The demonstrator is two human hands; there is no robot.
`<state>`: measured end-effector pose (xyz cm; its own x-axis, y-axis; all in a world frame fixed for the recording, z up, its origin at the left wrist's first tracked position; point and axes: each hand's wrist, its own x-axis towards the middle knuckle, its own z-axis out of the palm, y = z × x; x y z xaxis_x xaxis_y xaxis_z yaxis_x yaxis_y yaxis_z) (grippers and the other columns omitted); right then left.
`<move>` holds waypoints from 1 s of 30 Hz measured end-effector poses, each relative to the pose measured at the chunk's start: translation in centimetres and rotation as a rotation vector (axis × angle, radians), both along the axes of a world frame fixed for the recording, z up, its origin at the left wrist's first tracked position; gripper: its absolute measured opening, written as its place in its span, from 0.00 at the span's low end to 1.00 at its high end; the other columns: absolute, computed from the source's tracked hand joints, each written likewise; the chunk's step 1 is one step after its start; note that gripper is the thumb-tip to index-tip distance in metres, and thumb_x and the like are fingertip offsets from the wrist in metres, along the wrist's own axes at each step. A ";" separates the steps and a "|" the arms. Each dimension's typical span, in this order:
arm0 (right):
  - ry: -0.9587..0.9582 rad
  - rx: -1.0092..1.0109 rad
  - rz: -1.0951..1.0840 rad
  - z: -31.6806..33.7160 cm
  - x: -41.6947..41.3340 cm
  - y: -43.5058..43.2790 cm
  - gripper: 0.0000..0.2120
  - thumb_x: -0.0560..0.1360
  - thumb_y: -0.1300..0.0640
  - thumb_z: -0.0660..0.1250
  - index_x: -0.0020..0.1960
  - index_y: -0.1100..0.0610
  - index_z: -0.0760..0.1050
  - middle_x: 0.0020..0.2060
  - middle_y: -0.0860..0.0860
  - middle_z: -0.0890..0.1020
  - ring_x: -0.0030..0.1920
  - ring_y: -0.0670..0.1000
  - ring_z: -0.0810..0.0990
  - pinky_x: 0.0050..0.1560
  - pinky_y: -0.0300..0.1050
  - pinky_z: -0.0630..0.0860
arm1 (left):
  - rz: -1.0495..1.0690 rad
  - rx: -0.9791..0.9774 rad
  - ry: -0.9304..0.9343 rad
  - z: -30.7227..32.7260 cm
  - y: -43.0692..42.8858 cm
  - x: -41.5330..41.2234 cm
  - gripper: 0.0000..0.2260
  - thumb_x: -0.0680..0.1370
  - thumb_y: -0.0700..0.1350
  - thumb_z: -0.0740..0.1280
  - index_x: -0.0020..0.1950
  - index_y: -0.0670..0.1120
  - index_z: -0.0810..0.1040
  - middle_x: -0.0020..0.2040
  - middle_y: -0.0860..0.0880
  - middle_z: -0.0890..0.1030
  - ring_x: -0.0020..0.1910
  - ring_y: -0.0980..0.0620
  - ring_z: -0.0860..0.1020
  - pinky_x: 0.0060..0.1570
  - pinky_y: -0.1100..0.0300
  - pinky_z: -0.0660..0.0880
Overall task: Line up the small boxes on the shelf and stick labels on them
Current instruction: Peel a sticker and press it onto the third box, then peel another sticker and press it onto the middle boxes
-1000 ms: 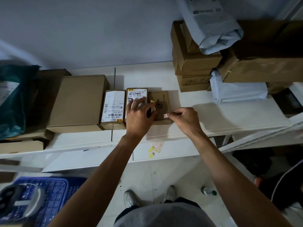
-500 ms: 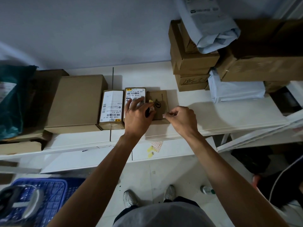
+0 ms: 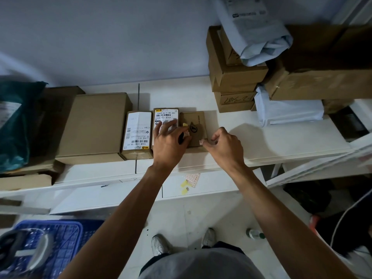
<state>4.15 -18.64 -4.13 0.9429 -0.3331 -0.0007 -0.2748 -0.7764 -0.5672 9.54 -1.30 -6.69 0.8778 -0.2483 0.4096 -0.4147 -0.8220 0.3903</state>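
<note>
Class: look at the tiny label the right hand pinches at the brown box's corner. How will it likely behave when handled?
The label is probably near weightless and floppy: it looks paper-thin, pinched by the right hand. Being a sticker, it will likely cling, not slide, on the small brown box. It may crease if pulled.

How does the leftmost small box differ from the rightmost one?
Leftmost small box has a white shipping label on top; rightmost small box is bare cardboard with a dark logo. Right hand pinches a small sticker at the rightmost's near corner, not the leftmost's. Both brown cardboard.
</note>
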 end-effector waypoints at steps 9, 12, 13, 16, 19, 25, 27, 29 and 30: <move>0.038 0.100 -0.034 -0.3 -0.2 -0.6 0.15 0.75 0.41 0.71 0.46 0.53 0.78 0.41 0.48 0.84 0.44 0.53 0.82 0.44 0.46 0.77 | -0.011 -0.135 0.022 0.5 0.1 -0.1 0.09 0.75 0.48 0.71 0.53 0.49 0.86 0.53 0.43 0.86 0.61 0.47 0.80 0.64 0.46 0.72; -0.003 0.148 -0.046 -0.3 -0.3 -0.6 0.17 0.77 0.40 0.67 0.45 0.54 0.78 0.40 0.48 0.84 0.42 0.52 0.82 0.44 0.46 0.76 | -0.007 -0.206 0.057 0.9 0.1 0.0 0.09 0.76 0.45 0.72 0.54 0.49 0.86 0.54 0.43 0.86 0.60 0.48 0.81 0.64 0.47 0.74; -0.013 0.158 -0.044 -0.3 -0.4 -0.6 0.17 0.79 0.41 0.65 0.45 0.55 0.78 0.39 0.48 0.83 0.41 0.51 0.81 0.43 0.45 0.73 | -0.006 -0.233 0.078 1.1 0.2 0.1 0.09 0.76 0.46 0.72 0.55 0.50 0.86 0.54 0.44 0.86 0.60 0.48 0.81 0.63 0.47 0.74; -0.041 0.190 -0.035 -0.1 -0.4 -0.4 0.15 0.81 0.45 0.64 0.46 0.57 0.78 0.39 0.49 0.82 0.41 0.51 0.79 0.42 0.43 0.69 | -0.020 -0.404 0.227 2.1 0.6 -0.1 0.09 0.77 0.47 0.70 0.55 0.50 0.86 0.53 0.50 0.86 0.54 0.53 0.84 0.58 0.50 0.79; -0.084 0.231 -0.026 0.2 -0.3 0.0 0.12 0.80 0.49 0.64 0.46 0.57 0.78 0.37 0.48 0.81 0.40 0.52 0.79 0.42 0.43 0.69 | 0.016 -0.621 0.443 3.3 1.0 -0.5 0.08 0.77 0.41 0.71 0.55 0.48 0.86 0.50 0.54 0.86 0.45 0.64 0.83 0.52 0.58 0.81; -0.212 0.325 0.070 1.4 0.4 1.4 0.10 0.79 0.49 0.67 0.43 0.54 0.77 0.32 0.45 0.80 0.37 0.51 0.81 0.40 0.48 0.75 | 0.030 -0.949 0.628 5.3 1.9 -1.0 0.10 0.76 0.34 0.71 0.55 0.44 0.85 0.47 0.53 0.86 0.43 0.63 0.83 0.44 0.70 0.77; -0.275 0.341 0.134 1.9 0.5 2.0 0.07 0.78 0.50 0.69 0.46 0.54 0.79 0.31 0.43 0.79 0.35 0.48 0.79 0.39 0.47 0.76 | -0.004 -1.014 0.676 5.6 2.3 -1.3 0.12 0.75 0.31 0.71 0.55 0.44 0.85 0.45 0.55 0.87 0.44 0.62 0.83 0.45 0.70 0.76; -0.325 0.334 0.196 2.3 0.5 2.6 0.03 0.78 0.53 0.70 0.48 0.52 0.81 0.31 0.41 0.77 0.33 0.44 0.76 0.38 0.41 0.73 | -0.031 -1.057 0.707 6.0 2.5 -1.6 0.13 0.75 0.30 0.70 0.55 0.44 0.85 0.45 0.56 0.87 0.45 0.61 0.83 0.46 0.69 0.76; -0.342 0.323 0.220 2.5 0.5 2.9 0.03 0.78 0.54 0.70 0.49 0.52 0.82 0.31 0.39 0.77 0.34 0.42 0.76 0.38 0.38 0.71 | -0.041 -1.078 0.714 6.2 2.6 -1.7 0.13 0.75 0.30 0.70 0.55 0.44 0.84 0.45 0.56 0.87 0.46 0.60 0.83 0.46 0.69 0.76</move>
<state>4.68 -15.78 -1.60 0.9549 -0.1608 0.2496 0.1180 -0.5658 -0.8161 7.80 1.28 -0.53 0.9836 -0.1198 -0.1351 0.1421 0.0524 0.9885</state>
